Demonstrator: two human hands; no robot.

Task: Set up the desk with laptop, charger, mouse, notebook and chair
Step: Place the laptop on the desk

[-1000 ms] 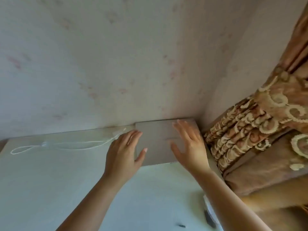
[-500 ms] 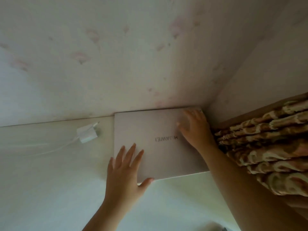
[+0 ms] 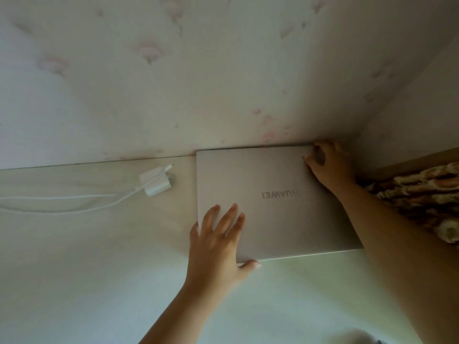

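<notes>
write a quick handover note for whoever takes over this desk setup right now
Left hand: flat on the near left corner of the closed laptop, thumb at its front edge.
Right hand: fingers curled round the laptop's far right corner, by the wall.
Laptop lies on the desk in the back right corner, lid shut, logo upside down to the viewer.
Charger lies left of it, cable trailing left, apart from the laptop.
Left: position and open laptop, connect charger. Mouse, notebook and chair not in view.
</notes>
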